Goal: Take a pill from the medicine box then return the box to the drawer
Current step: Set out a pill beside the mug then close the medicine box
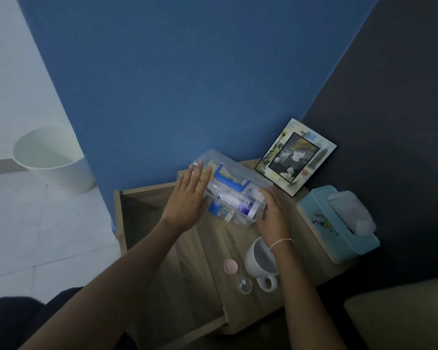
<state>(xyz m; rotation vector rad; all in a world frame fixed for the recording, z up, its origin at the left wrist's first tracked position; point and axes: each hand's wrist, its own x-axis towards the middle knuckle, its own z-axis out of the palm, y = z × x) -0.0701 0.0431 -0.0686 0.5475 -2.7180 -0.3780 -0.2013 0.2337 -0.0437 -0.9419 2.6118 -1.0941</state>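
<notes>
The medicine box (234, 190) is clear plastic with a blue handle on its closed lid, and tubes and packets show through it. It sits at the back of the wooden bedside table (213, 248). My left hand (187, 200) lies flat with fingers apart against the box's left end. My right hand (273, 218) curls around the box's right end. The open drawer (139, 213) shows as a dark cavity left of the box. A small clear cup with a white pill (245, 284) and a pink lid (230, 266) lie near the front.
A white mug (259, 261) stands under my right wrist. A teal tissue box (336, 226) sits at the right and a photo frame (296, 157) leans in the corner. A white bin (53, 160) stands on the floor at the left. Blue wall behind.
</notes>
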